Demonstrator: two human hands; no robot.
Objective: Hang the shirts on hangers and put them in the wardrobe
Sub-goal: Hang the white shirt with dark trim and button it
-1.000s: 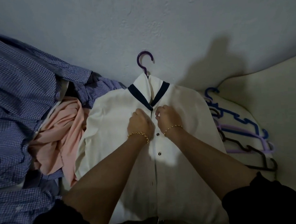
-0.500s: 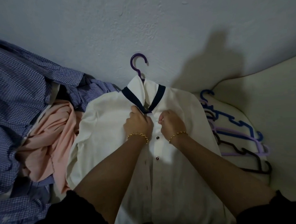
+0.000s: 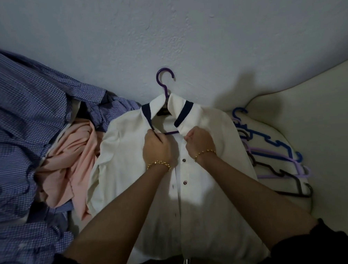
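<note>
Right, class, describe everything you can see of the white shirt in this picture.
The white shirt looks like plain woven cloth, with a navy-edged collar and small dark buttons down the front. It lies front up on a purple hanger whose hook sticks out above the collar. The neck is open, showing the hanger inside. The left hand and right hand each pinch a front edge just under the collar.

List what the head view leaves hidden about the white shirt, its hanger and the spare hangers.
Purple hanger: shoulders hidden under the white shirt, head view.
Left hand and right hand: tips of the fingers buried in collar fabric, head view.
Shirt's lower part: partly covered by both arms.
Spare hangers: overlapping in dim light, count unclear.
</note>
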